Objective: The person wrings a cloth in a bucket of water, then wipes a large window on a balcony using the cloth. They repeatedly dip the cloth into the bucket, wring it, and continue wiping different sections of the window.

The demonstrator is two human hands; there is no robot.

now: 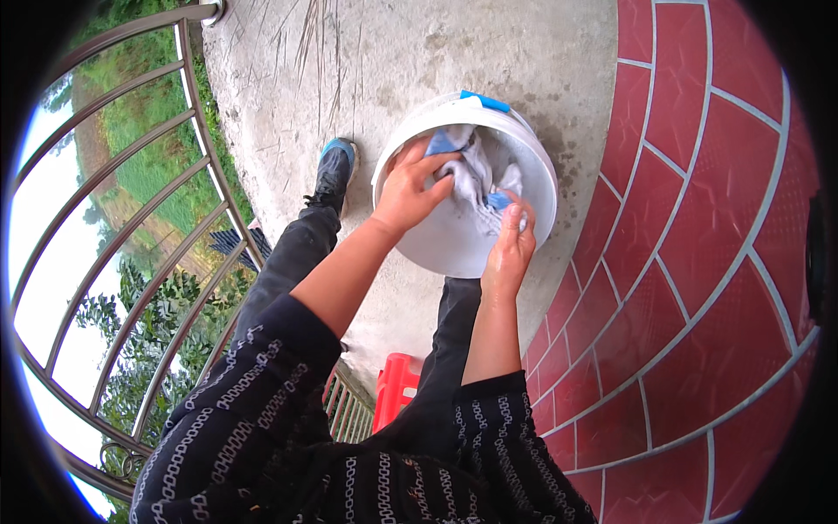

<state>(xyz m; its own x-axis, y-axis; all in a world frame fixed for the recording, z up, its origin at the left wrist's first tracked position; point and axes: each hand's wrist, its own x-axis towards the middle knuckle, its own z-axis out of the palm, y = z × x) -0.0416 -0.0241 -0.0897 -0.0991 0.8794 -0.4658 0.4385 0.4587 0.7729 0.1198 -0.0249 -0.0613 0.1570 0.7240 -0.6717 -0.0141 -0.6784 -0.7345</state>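
Note:
A wet white-and-blue cloth [468,180] is stretched between my two hands inside a white plastic bucket [445,252], which has a blue grip on its handle [484,101]. My left hand [411,190] is at the bucket's left side, on the cloth's upper part beside a blue patch; some of its fingers are hidden behind the rim and the cloth. At the right side of the bucket my right hand [512,239] pinches the lower end of the cloth, thumb up, near another blue patch. The bucket stands tilted towards me, and its bottom is hidden.
Grey concrete floor [281,65] with damp spots lies around the bucket. A metal railing [190,85] curves along the left, with plants beyond. A red tiled wall [687,262] rises on the right. Between my legs shows a red plastic stool [393,390]. My shoe [337,167] stands left of the bucket.

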